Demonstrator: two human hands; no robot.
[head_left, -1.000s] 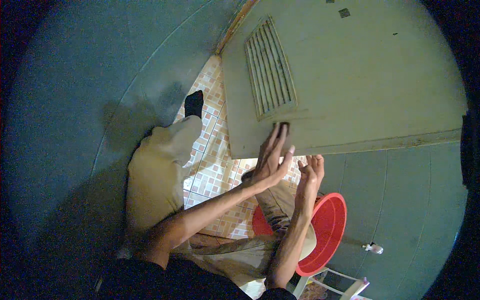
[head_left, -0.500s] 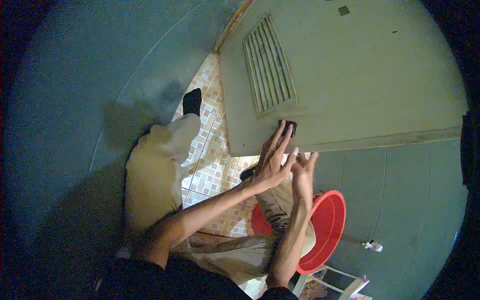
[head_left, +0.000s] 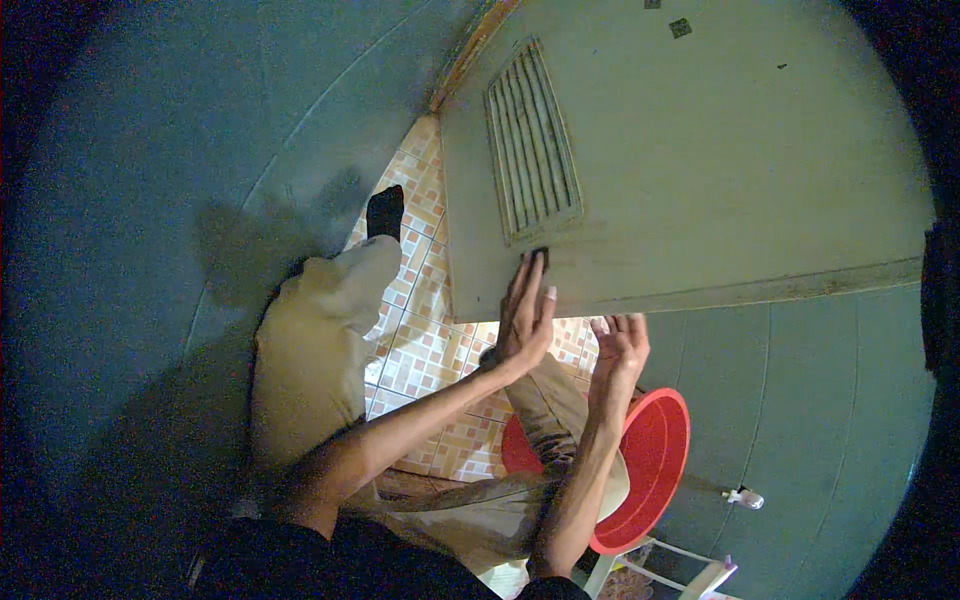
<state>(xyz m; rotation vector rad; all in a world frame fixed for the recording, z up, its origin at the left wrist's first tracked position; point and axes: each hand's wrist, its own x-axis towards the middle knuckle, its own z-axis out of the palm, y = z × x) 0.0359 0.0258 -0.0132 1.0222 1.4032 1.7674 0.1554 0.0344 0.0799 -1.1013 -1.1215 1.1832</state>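
Nearest are a black shirt (head_left: 400,565) and the khaki trousers (head_left: 310,350) of the seated or crouching person, the knees spread; a black sock (head_left: 385,212) covers the foot on the left; a red tub (head_left: 655,470) stands beside the right knee, which hides part of it, with a white rack (head_left: 714,577) just behind; under the legs runs a tiled floor (head_left: 400,345) in white, orange and tan.

The two hands are apart from each other; the right hand (head_left: 620,352) is raised near the lower edge of a grey-green door (head_left: 740,170), its fingers loosely bent — whether it touches that edge I cannot tell; the left hand (head_left: 524,325), fingers long and nearly straight, presses a small dark pad (head_left: 543,261) against the door — just below a slatted vent (head_left: 535,140).

Farther along the door is a dark square patch (head_left: 681,28); a small pale fitting (head_left: 745,497) sits on the blue-grey wall (head_left: 800,390) at right.
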